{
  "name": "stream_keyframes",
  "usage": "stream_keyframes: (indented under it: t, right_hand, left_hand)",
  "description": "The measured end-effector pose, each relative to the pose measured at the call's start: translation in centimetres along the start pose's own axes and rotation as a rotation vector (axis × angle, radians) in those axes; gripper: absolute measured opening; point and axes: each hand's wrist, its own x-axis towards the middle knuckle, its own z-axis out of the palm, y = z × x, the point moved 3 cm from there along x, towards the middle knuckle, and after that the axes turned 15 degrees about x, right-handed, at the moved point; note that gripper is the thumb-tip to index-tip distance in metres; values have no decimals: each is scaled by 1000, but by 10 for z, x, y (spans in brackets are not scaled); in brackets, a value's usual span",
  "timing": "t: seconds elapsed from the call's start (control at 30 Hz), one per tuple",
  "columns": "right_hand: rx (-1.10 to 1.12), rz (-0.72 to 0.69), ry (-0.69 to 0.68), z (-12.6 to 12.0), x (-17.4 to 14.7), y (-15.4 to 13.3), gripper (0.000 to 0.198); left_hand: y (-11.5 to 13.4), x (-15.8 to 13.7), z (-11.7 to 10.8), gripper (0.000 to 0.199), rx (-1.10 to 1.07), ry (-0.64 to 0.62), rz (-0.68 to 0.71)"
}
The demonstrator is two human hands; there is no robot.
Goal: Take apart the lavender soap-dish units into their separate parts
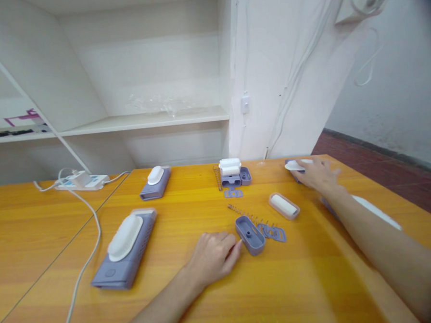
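My left hand (pixel 218 255) rests on the table with its fingers curled in. Its thumb side is close beside an open purple-grey oval case (pixel 250 236). Just right of that case lie a flat purple-grey cut-out plate (pixel 273 232) and a long coil spring (pixel 245 213). My right hand (pixel 316 173) reaches to the far right, slightly blurred, with thumb and forefinger at a purple-grey holder with a white oval pad (pixel 294 165). Under the right forearm, a larger holder with a white pad (pixel 375 211) is partly hidden. A clear-rimmed oval tray with a white roll (pixel 284 206) lies between the hands.
Two purple-grey holders with white pads, one near (pixel 128 243) and one far (pixel 156 181), stand on the left. White rolls on purple-grey parts (pixel 230 172) sit at the back, beside another spring (pixel 217 178). A power strip (pixel 81 180) trails a white cable (pixel 96 230).
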Motion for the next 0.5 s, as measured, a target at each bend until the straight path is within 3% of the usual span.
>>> stream_keyframes:
  t: [0.13, 0.33, 0.5]
  right_hand:
    - [31, 125, -46, 5, -2, 0, 55]
    - [46, 71, -132, 3, 7, 11, 56]
    - [48, 65, -99, -2, 10, 19, 68]
  left_hand:
    - [-1, 0, -1, 26, 1, -1, -4]
    - [-1, 0, 0, 26, -5, 5, -2]
    - [-2, 1, 0, 27, -19, 0, -7]
